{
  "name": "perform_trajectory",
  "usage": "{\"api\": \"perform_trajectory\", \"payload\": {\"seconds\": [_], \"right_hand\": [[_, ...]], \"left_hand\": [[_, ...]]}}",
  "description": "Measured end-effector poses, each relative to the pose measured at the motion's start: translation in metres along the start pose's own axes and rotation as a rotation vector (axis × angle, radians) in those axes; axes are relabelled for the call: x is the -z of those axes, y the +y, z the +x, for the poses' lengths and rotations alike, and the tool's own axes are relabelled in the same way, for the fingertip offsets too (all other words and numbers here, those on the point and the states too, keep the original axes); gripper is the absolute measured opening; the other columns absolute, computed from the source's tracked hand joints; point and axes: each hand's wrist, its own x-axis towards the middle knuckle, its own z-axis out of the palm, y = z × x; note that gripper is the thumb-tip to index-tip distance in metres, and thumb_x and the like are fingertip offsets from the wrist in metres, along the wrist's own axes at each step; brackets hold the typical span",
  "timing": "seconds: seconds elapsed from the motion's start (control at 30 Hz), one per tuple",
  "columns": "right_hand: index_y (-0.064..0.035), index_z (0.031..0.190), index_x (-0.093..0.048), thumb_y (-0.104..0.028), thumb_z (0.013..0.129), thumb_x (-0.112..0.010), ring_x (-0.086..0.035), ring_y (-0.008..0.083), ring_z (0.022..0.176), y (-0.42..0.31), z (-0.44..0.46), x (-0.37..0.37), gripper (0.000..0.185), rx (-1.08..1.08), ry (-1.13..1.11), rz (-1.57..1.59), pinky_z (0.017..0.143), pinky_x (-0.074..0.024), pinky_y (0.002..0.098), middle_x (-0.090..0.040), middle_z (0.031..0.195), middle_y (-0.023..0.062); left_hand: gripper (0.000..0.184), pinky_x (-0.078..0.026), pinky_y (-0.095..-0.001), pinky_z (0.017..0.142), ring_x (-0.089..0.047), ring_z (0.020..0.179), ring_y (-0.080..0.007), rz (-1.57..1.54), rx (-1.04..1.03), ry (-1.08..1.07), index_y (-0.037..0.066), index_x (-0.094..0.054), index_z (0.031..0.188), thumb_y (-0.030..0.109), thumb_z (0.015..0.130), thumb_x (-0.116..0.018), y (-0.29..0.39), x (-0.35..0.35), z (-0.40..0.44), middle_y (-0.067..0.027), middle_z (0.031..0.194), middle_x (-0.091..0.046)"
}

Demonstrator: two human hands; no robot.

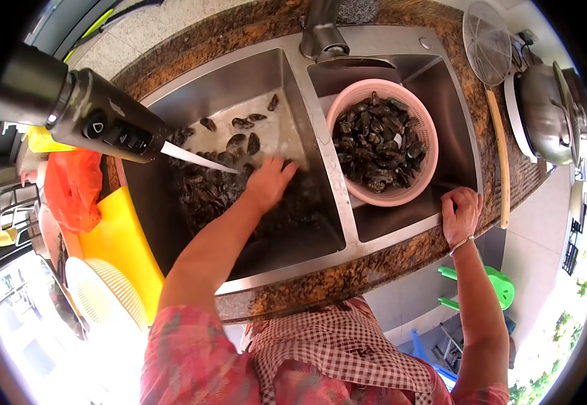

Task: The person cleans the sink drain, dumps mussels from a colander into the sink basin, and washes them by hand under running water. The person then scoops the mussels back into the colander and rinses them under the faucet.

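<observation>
My left hand [271,183] reaches into the left sink basin [239,74], over dark mussels [205,196] lying in cloudy water. Its fingers are apart, with their tips partly hidden at the water. A stream of water [195,156] from the black faucet [114,125] lands just left of the hand. My right hand [461,212] is curled over the front right rim of the sink [408,226]. Beside it, in the right basin, stands a pink colander [382,197] filled with a heap of mussels [378,142].
A second dark tap [322,44] rises behind the basin divider. Along the right counter lies a wire strainer [489,44] with a wooden handle, near a steel pot [546,111]. Left of the sink are a yellow board [121,236], a red bag [72,189] and a pale basket [104,290].
</observation>
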Motion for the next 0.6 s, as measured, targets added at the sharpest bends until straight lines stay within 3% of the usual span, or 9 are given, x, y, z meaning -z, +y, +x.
{"api": "perform_trajectory", "payload": {"seconds": [0.03, 0.13, 0.17, 0.23, 0.3, 0.37, 0.47, 0.53, 0.6], "right_hand": [[-0.0109, 0.082, -0.072, -0.025, 0.087, -0.061, -0.057, 0.0283, 0.117, 0.000, 0.000, 0.001, 0.019, -0.001, 0.000, 0.001, 0.117, -0.0255, 0.0553, -0.069, 0.101, 0.0052], [-0.0109, 0.082, -0.072, -0.026, 0.087, -0.061, -0.057, 0.0283, 0.116, 0.000, -0.001, 0.001, 0.019, 0.001, 0.006, -0.003, 0.117, -0.0257, 0.0550, -0.069, 0.101, 0.0052], [-0.0109, 0.082, -0.072, -0.026, 0.087, -0.061, -0.057, 0.0283, 0.116, 0.000, -0.001, 0.001, 0.019, 0.006, 0.008, -0.007, 0.117, -0.0257, 0.0549, -0.069, 0.101, 0.0052], [-0.0107, 0.082, -0.072, -0.026, 0.087, -0.061, -0.057, 0.0282, 0.117, 0.001, 0.000, 0.000, 0.020, 0.007, 0.002, -0.008, 0.117, -0.0255, 0.0546, -0.069, 0.101, 0.0053], [-0.0105, 0.082, -0.072, -0.027, 0.087, -0.061, -0.056, 0.0280, 0.118, 0.002, -0.002, 0.000, 0.020, 0.004, -0.007, -0.010, 0.118, -0.0251, 0.0544, -0.069, 0.102, 0.0053], [-0.0103, 0.082, -0.072, -0.027, 0.087, -0.061, -0.056, 0.0277, 0.118, 0.001, -0.001, 0.000, 0.020, -0.003, -0.008, -0.006, 0.118, -0.0246, 0.0542, -0.069, 0.103, 0.0054], [-0.0103, 0.083, -0.072, -0.027, 0.087, -0.061, -0.056, 0.0275, 0.119, 0.001, 0.000, 0.000, 0.021, -0.013, -0.025, -0.013, 0.119, -0.0239, 0.0542, -0.069, 0.104, 0.0055], [-0.0102, 0.083, -0.073, -0.027, 0.087, -0.061, -0.056, 0.0275, 0.120, -0.001, 0.000, 0.001, 0.020, -0.020, -0.025, -0.012, 0.119, -0.0237, 0.0542, -0.069, 0.105, 0.0054], [-0.0104, 0.083, -0.073, -0.026, 0.087, -0.061, -0.056, 0.0277, 0.119, 0.001, 0.000, 0.000, 0.020, -0.023, -0.021, -0.013, 0.119, -0.0235, 0.0544, -0.069, 0.104, 0.0054]], "left_hand": [[0.037, -0.051, -0.0450, 0.094, -0.061, 0.110, -0.0388, -0.070, 0.009, -0.069, 0.013, -0.059, 0.126, 0.030, 0.094, -0.062, 0.001, 0.011, -0.010, -0.0192, 0.113, -0.065], [0.031, -0.052, -0.0465, 0.090, -0.067, 0.089, -0.0399, 0.095, 0.454, -0.229, 0.013, -0.065, 0.111, 0.039, 0.094, -0.060, 0.004, 0.063, -0.014, -0.0162, 0.085, -0.069], [0.033, -0.053, -0.0495, 0.083, -0.067, 0.074, -0.0416, 0.229, 0.295, 0.122, 0.014, -0.069, 0.100, 0.045, 0.094, -0.060, -0.015, 0.063, -0.017, -0.0154, 0.068, -0.066], [0.040, -0.047, -0.0497, 0.087, -0.063, 0.103, -0.0362, 0.355, 0.386, 0.078, 0.013, -0.071, 0.099, 0.051, 0.091, -0.065, -0.045, 0.096, -0.001, -0.0173, 0.108, -0.068], [0.069, -0.041, -0.0535, 0.105, -0.053, 0.124, -0.0376, 0.593, 0.389, 0.223, 0.014, -0.060, 0.133, 0.063, 0.085, -0.066, -0.098, 0.096, -0.017, -0.0202, 0.139, -0.050], [0.071, -0.039, -0.0571, 0.108, -0.047, 0.133, -0.0372, 0.311, 0.742, 0.190, 0.019, -0.056, 0.139, 0.062, 0.083, -0.068, -0.133, 0.091, -0.038, -0.0208, 0.135, -0.053], [0.079, -0.040, -0.0554, 0.109, -0.047, 0.134, -0.0385, 0.316, 0.877, -0.099, 0.016, -0.048, 0.145, 0.063, 0.084, -0.068, -0.077, 0.097, -0.063, -0.0244, 0.138, -0.051], [0.074, -0.047, -0.0492, 0.103, -0.056, 0.122, -0.0420, 0.153, 0.766, -0.081, 0.011, -0.049, 0.139, 0.058, 0.086, -0.067, -0.066, 0.057, -0.083, -0.0248, 0.129, -0.053], [0.053, -0.052, -0.0507, 0.095, -0.063, 0.108, -0.0459, -0.018, 0.623, -0.079, 0.005, -0.052, 0.126, 0.036, 0.088, -0.072, -0.027, 0.035, -0.078, -0.0289, 0.124, -0.058]]}}
